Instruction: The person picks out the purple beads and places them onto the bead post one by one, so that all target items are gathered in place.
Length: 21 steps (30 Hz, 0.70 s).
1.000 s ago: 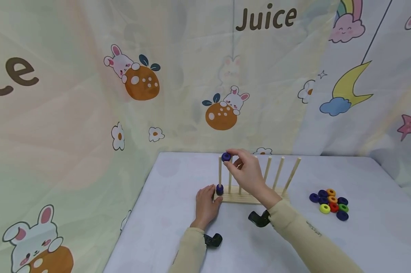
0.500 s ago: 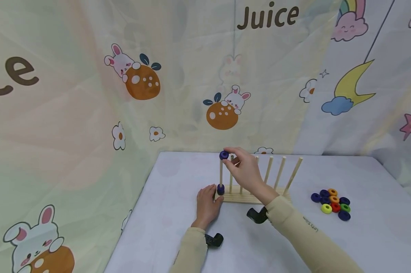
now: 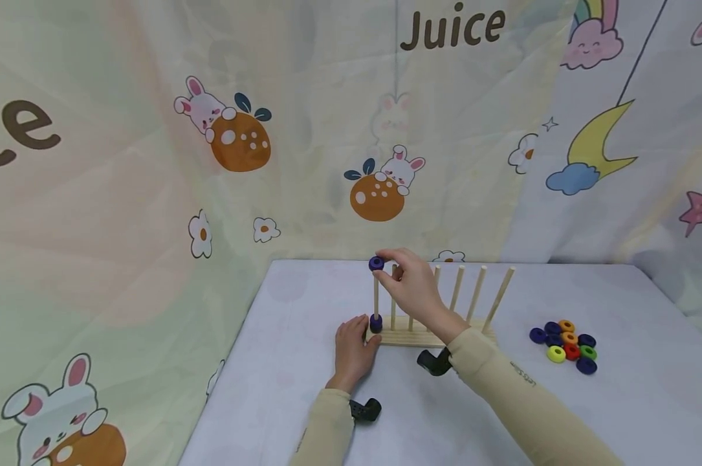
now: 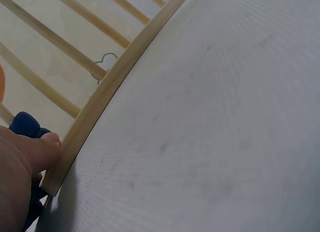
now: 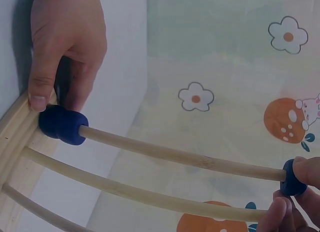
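Observation:
My right hand (image 3: 415,288) pinches a dark blue ring bead (image 3: 376,263) between thumb and fingertips, right at the tip of the leftmost peg (image 3: 376,294). The right wrist view has the peg's end meeting that bead (image 5: 294,178). Two more blue beads (image 5: 62,125) sit stacked at the foot of the same peg. My left hand (image 3: 353,353) grips the left end of the wooden peg stand (image 3: 411,338), its thumb on the base beside the stacked beads. Other upright pegs stand bare in a row, partly hidden behind my right hand.
Right of the stand, a loose cluster of ring beads lies on the white table (image 3: 630,414): several blue, orange ones, a yellow bead (image 3: 556,354), a red bead (image 3: 571,351) and a green bead (image 3: 588,352). A printed cloth (image 3: 304,129) hangs behind the table.
My right hand has carried the blue bead a little left and slightly up, from beside the leftmost peg to its tip. The left hand has stayed on the stand.

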Each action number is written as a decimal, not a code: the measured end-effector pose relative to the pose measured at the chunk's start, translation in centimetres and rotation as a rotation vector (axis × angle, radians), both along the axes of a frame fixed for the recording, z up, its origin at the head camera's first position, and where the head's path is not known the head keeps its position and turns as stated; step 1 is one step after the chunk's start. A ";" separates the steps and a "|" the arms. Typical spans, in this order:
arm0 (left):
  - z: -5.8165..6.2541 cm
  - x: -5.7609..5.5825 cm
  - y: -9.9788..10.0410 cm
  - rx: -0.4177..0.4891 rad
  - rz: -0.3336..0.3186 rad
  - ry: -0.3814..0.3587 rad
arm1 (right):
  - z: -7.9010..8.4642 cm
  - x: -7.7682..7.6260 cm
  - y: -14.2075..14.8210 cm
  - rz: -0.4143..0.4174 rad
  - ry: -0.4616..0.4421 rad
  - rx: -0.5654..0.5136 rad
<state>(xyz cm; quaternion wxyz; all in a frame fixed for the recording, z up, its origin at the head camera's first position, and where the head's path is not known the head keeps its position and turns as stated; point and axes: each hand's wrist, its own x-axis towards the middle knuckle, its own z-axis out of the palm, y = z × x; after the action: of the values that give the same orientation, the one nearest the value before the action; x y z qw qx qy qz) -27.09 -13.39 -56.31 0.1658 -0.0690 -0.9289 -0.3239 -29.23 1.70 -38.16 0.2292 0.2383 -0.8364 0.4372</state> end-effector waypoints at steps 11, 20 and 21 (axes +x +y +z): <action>0.2 0.2 0.2 0.018 0.009 -0.042 | -0.9 0.1 0.0 -0.028 -0.055 0.075; 0.3 0.4 0.2 0.023 0.018 -0.049 | -1.3 0.1 0.0 -0.038 -0.082 0.074; 0.4 0.4 0.2 0.023 0.019 -0.051 | -1.3 0.1 0.0 -0.039 -0.079 0.073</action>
<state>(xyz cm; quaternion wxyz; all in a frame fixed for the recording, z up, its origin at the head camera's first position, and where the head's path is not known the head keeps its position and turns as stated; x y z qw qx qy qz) -26.71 -13.20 -55.94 0.1459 -0.0500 -0.9297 -0.3345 -29.13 1.69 -39.48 0.1955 0.2129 -0.8646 0.4110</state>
